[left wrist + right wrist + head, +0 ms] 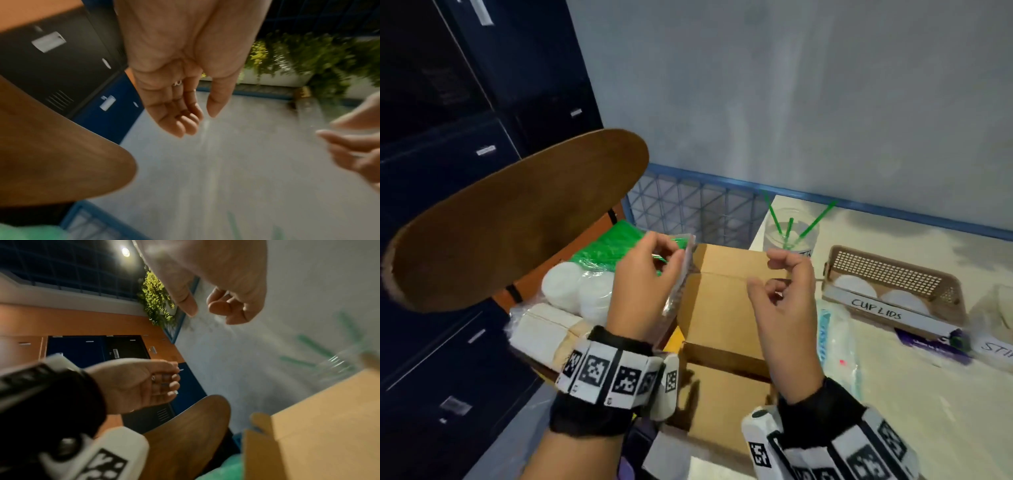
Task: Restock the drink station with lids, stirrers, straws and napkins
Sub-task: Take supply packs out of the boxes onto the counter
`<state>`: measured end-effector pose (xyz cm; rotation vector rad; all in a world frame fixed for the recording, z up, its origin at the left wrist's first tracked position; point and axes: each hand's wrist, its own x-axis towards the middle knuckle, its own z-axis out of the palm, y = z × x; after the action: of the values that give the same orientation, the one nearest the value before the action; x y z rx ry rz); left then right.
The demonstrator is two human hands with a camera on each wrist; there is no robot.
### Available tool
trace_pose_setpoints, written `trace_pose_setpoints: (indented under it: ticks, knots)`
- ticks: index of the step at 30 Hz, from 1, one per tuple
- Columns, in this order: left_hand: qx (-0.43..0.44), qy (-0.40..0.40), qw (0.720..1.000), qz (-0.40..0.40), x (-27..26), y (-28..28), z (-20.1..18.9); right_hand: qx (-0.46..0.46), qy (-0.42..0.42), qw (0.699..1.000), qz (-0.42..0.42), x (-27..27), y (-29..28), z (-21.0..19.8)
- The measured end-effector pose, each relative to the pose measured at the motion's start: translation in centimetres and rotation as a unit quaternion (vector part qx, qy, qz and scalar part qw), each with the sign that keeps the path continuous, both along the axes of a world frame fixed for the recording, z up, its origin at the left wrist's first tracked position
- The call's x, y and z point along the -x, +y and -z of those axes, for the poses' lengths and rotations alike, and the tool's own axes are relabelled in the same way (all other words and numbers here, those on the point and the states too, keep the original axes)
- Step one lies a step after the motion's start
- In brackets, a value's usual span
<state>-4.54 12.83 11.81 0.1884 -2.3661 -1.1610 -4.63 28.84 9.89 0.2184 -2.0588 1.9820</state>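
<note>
Head view: both hands were raised over a brown cardboard box [722, 308] beside the cream table [928, 394].
The left hand [643, 287] pinched a thin clear plastic packet [678, 284] between thumb and fingers [671, 270]; its contents could not be made out. The right hand [784, 308] had its fingers curled loosely, holding nothing. Green straws [811, 226] stood in a clear plastic cup [789, 236] on the table, near a brown mesh basket [893, 274] of white lids [854, 286] labelled "CUP LIDS".
</note>
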Motion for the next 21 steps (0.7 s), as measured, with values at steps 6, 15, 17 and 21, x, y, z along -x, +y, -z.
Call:
trace_pose_setpoints:
  ticks: [6,15,17,21]
  knots:
    - [0.047,-0.182,0.973,-0.132,3.0,-17.6,3.6,-0.067,-0.148,0.983,-0.089,1.1,-14.5,2.0]
    - [0.089,-0.417,0.896,-0.127,5.1,-27.3,10.1,-0.143,-0.452,0.873,-0.110,5.0,-27.3,10.6]
    - [0.048,-0.429,0.896,-0.105,5.4,-27.8,11.1,-0.138,-0.463,0.871,-0.090,5.6,-27.9,12.0]
    - [-0.031,-0.446,0.889,-0.097,5.9,-28.4,12.4,-0.065,-0.482,0.870,-0.077,6.1,-28.4,13.5]
